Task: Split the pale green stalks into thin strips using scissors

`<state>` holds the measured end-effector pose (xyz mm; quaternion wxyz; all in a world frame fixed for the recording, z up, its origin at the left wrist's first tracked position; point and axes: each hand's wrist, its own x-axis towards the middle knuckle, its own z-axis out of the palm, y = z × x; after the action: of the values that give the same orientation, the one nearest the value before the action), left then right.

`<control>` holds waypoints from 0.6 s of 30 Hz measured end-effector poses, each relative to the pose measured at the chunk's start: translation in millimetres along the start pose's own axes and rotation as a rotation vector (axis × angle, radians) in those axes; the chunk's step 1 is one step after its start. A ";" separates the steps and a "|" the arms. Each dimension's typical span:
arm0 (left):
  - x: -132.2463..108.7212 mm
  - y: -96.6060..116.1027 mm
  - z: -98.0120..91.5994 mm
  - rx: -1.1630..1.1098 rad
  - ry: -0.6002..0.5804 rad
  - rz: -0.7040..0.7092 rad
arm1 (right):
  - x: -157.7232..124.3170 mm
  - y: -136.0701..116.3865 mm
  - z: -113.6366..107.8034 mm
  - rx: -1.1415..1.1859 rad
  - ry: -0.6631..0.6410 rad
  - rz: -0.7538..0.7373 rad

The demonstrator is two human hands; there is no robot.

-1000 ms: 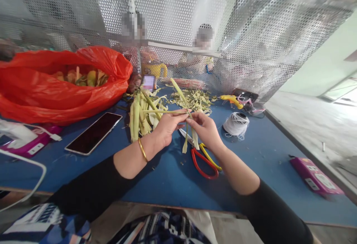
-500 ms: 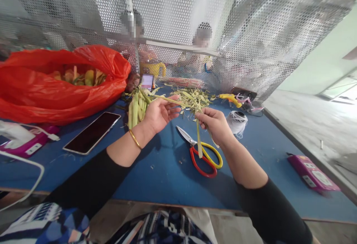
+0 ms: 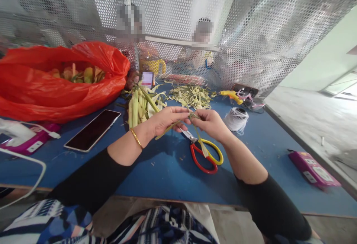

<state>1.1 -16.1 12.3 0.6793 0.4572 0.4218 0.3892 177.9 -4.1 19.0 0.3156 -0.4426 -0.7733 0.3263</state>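
My left hand (image 3: 169, 120) and my right hand (image 3: 209, 123) meet over the table, fingertips close together and closed on thin, pale green plant strips that look like corn husk. One strip end (image 3: 167, 129) sticks out below my left palm. Another strip end (image 3: 205, 150) hangs from my right fingers over the scissors. The fingers partly hide where the strips meet. Beneath my hands lie scissors (image 3: 204, 157) with one red and one yellow handle, blades pointing away and left. Past my left wrist rests a bundle of husks (image 3: 135, 108).
Husk scraps (image 3: 192, 96) are heaped behind my hands. At left are a red plastic bag (image 3: 64, 102), a phone (image 3: 93, 130) and a purple power strip (image 3: 39, 138). At right are white string (image 3: 236, 120), a yellow glue gun (image 3: 231, 96) and another purple power strip (image 3: 314, 169). People sit behind the perforated screen (image 3: 173, 17).
My left hand has moved right and turned palm-down against my right fingers. The strip that stretched between the hands is now gathered at the fingertips, one end pointing down-left.
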 end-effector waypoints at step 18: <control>2.5 -11.0 15.2 -0.131 0.296 -0.027 | -1.8 -3.9 8.2 0.107 -0.090 0.290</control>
<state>17.7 -21.4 4.8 0.6434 0.3437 0.4971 0.4699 170.4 -9.1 16.8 0.2534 -0.5169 -0.6962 0.4288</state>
